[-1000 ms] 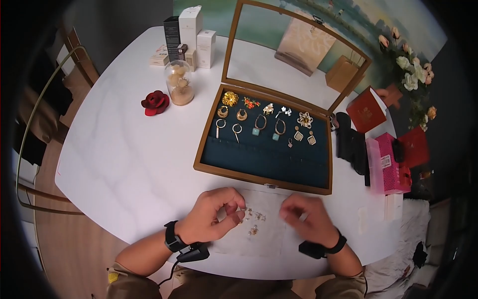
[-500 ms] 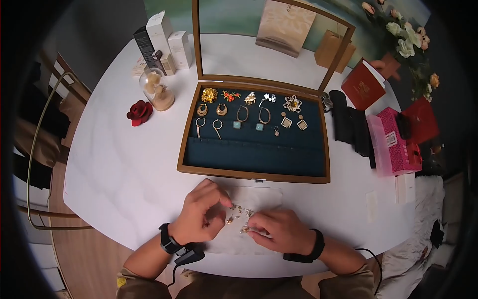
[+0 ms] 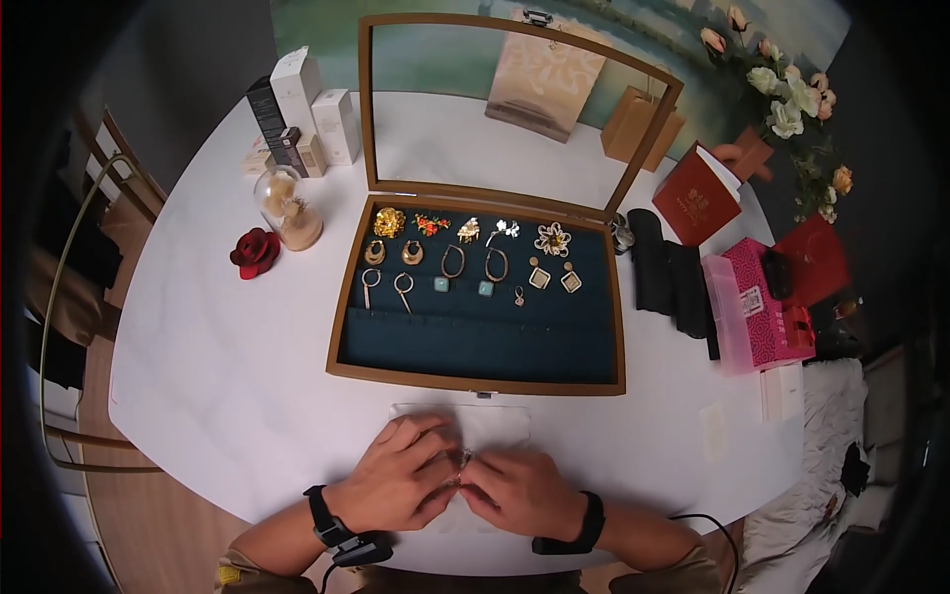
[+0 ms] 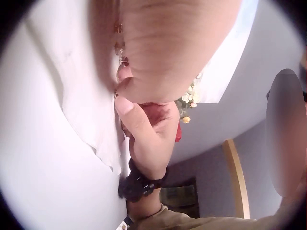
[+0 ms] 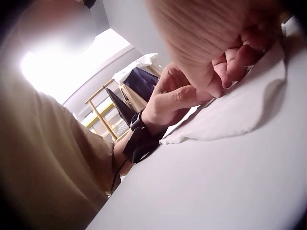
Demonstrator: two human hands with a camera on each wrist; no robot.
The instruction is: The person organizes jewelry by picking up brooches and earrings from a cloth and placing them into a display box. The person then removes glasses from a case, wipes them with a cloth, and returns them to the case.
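Both hands meet low over a thin white cloth (image 3: 505,421) on the table. My left hand (image 3: 401,477) bends its fingers down and pinches at small gold-and-pearl jewelry (image 3: 463,457), seen as a glint between the hands. From the other side my right hand (image 3: 524,492) pinches the same spot with thumb and fingertips. In the left wrist view, bits of the jewelry (image 4: 119,48) show beside the left fingers; the hands hide most of it. Beyond the cloth stands a wooden jewelry box (image 3: 475,384), lid raised, with rows of earrings (image 3: 452,261) on dark teal fabric.
On the left are a red flower (image 3: 255,253), a glass dome (image 3: 292,213) and cosmetic boxes (image 3: 297,94). To the right lie black pouches (image 3: 665,272), a pink box (image 3: 757,307) and a red booklet (image 3: 698,198). Flowers (image 3: 787,104) stand behind.
The right hand has come down and left from beside the cloth to meet the left hand. Together they now cover the jewelry that lay visible between them. The head view has shifted.
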